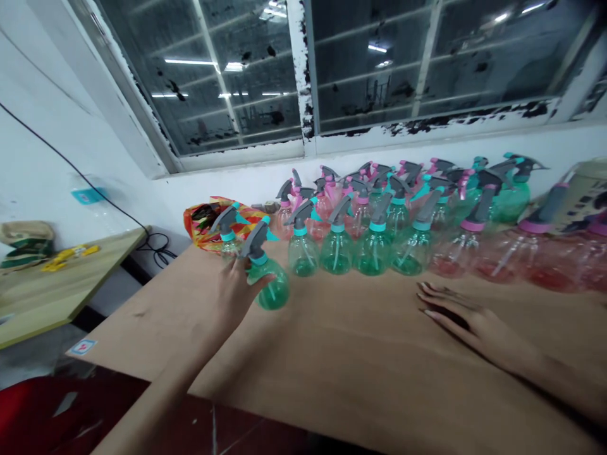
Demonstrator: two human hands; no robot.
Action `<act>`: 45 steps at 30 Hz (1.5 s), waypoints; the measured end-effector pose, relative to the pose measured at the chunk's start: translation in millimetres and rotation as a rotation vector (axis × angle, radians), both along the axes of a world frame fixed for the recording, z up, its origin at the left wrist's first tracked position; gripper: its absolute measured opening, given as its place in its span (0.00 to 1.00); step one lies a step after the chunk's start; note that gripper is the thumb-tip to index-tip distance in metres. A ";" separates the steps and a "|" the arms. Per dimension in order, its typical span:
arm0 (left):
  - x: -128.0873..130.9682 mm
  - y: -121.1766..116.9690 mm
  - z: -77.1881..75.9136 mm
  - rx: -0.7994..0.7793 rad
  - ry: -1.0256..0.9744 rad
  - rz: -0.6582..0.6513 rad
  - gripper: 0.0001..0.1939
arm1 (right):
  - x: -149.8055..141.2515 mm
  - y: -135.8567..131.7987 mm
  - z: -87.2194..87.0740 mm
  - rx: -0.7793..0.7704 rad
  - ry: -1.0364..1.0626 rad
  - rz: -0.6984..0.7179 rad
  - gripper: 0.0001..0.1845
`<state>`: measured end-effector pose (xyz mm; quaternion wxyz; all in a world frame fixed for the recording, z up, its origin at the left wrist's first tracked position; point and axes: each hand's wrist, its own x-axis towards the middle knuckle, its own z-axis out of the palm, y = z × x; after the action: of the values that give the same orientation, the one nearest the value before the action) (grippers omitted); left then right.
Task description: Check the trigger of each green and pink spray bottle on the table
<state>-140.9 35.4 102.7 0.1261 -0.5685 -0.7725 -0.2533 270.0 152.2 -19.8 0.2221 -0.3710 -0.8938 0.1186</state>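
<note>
My left hand (237,287) grips a green spray bottle (274,287) by its neck, just under the grey and turquoise trigger head. The bottle leans a little to the left, low over the table or resting on it; I cannot tell which. Another green spray bottle (229,243) stands just behind that hand. My right hand (458,309) holds nothing and lies on the brown tabletop (341,354), fingers stretched out and slightly apart. In front of its fingertips runs a row of spray bottles, green ones (372,256) to the left and pink ones (453,256) to the right.
More pink and turquoise spray heads (360,186) crowd behind the front row, against the wall. An orange patterned bag (194,221) sits at the back left. A printed container (585,196) stands far right. At left are a side table (102,278) and a black cable (159,249).
</note>
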 end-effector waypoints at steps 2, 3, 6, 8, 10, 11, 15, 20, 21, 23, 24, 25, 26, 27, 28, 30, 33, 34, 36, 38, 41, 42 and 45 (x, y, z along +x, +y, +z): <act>16.9 -16.3 -3.2 0.026 -0.077 -0.054 0.17 | 1.3 3.6 -5.7 0.029 0.036 0.006 0.24; 26.9 -23.3 -5.8 0.028 -0.083 -0.065 0.17 | 1.9 5.4 -8.7 0.048 0.052 0.006 0.24; 61.2 -36.5 -14.5 0.011 -0.072 -0.125 0.19 | 3.1 8.9 -14.7 0.083 0.059 0.011 0.24; 85.7 -38.0 -18.2 0.028 -0.006 -0.185 0.22 | 3.4 9.6 -15.1 0.092 0.043 0.025 0.24; 109.8 -35.3 -18.1 0.000 0.036 -0.247 0.24 | 3.0 9.3 -13.5 0.103 0.042 0.037 0.24; 121.3 -33.1 -16.6 -0.013 0.059 -0.270 0.24 | 2.6 8.8 -12.4 0.107 0.044 0.039 0.24; 158.0 -24.7 -6.9 -0.125 0.105 -0.281 0.25 | 0.5 7.5 -8.9 0.117 0.049 0.032 0.24; 169.7 -14.6 1.6 -0.186 -0.028 -0.312 0.33 | -0.6 7.7 -6.8 0.131 0.004 0.040 0.24; 167.9 -11.4 2.8 -0.188 -0.083 -0.354 0.34 | -0.6 7.8 -6.5 0.136 -0.002 0.041 0.24; 163.0 -3.6 5.1 -0.208 -0.239 -0.489 0.36 | -0.7 7.7 -5.6 0.143 -0.008 0.042 0.24; 160.9 0.9 6.2 -0.222 -0.335 -0.560 0.36 | -0.7 7.6 -5.2 0.143 -0.009 0.042 0.24; 159.5 5.5 7.1 -0.230 -0.432 -0.617 0.37 | -0.8 7.5 -4.8 0.141 -0.010 0.042 0.24; 159.2 10.1 8.0 -0.229 -0.519 -0.657 0.38 | -1.0 7.4 -4.5 0.138 -0.011 0.042 0.24; 160.1 14.4 8.8 -0.221 -0.591 -0.683 0.39 | -1.1 7.3 -4.2 0.137 -0.011 0.042 0.24; 162.0 18.3 9.8 -0.212 -0.647 -0.703 0.40 | -1.3 7.3 -4.0 0.135 -0.013 0.043 0.24; 168.2 24.3 12.1 -0.223 -0.714 -0.728 0.38 | -1.5 7.1 -3.6 0.136 -0.013 0.043 0.24; 178.2 29.9 15.5 -0.260 -0.716 -0.719 0.31 | -1.8 6.6 -3.0 0.134 -0.004 0.038 0.23; 180.6 31.3 16.1 -0.242 -0.697 -0.716 0.27 | -1.9 6.4 -2.7 0.133 0.001 0.036 0.23; 183.4 34.2 16.0 -0.174 -0.657 -0.720 0.20 | -2.2 5.9 -1.9 0.129 0.008 0.035 0.22; 184.1 37.9 13.9 -0.103 -0.638 -0.734 0.16 | -2.6 5.3 -1.0 0.124 0.008 0.032 0.22; 183.5 44.9 8.5 -0.040 -0.644 -0.757 0.14 | -2.9 4.5 0.0 0.110 -0.019 0.025 0.23; 183.1 47.2 6.6 -0.029 -0.647 -0.765 0.13 | -2.9 4.4 0.1 0.106 -0.029 0.022 0.24; 182.1 53.1 2.6 -0.042 -0.663 -0.779 0.13 | -3.2 4.3 0.2 0.103 -0.029 0.019 0.23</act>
<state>41.2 88.5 105.3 -0.2410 -0.7055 -0.5069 -0.4328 266.8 156.5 -19.6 0.2268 -0.3521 -0.9054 0.0693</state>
